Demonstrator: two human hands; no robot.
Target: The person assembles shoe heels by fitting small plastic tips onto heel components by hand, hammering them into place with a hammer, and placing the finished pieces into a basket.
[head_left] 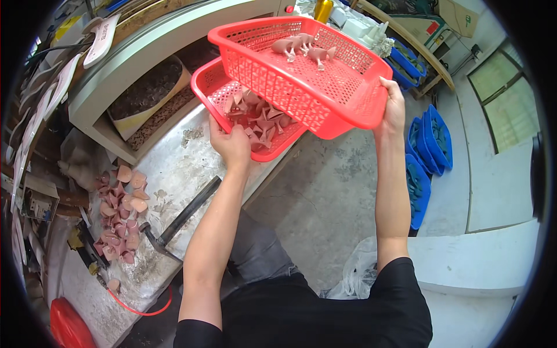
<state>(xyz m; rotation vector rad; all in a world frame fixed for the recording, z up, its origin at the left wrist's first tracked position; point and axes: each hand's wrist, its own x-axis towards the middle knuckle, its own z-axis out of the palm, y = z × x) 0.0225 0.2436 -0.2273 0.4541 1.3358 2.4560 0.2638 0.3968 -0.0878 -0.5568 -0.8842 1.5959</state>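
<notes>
My right hand (pixel 393 109) is closed on the right end of a red perforated plastic basket (pixel 284 87), which is held up and tilted. Inside it lie several pink animal-shaped pieces (pixel 319 54). Partly beneath it, a second red basket (pixel 200 88) sits at the bench edge, with a heap of pink curved pieces (pixel 268 123) in it. My left hand (pixel 232 145) grips the near rim of this lower basket, its fingers partly hidden behind the wall. The upper basket covers the lower one's far right part.
On the worn bench (pixel 194 165) lie a black-handled hammer (pixel 188 211) and a pile of pink pieces (pixel 123 211). A grey machine housing (pixel 110 95) borders the bench's far side. Blue baskets (pixel 436 139) stand on the right, a clear plastic bag (pixel 357 269) beside me.
</notes>
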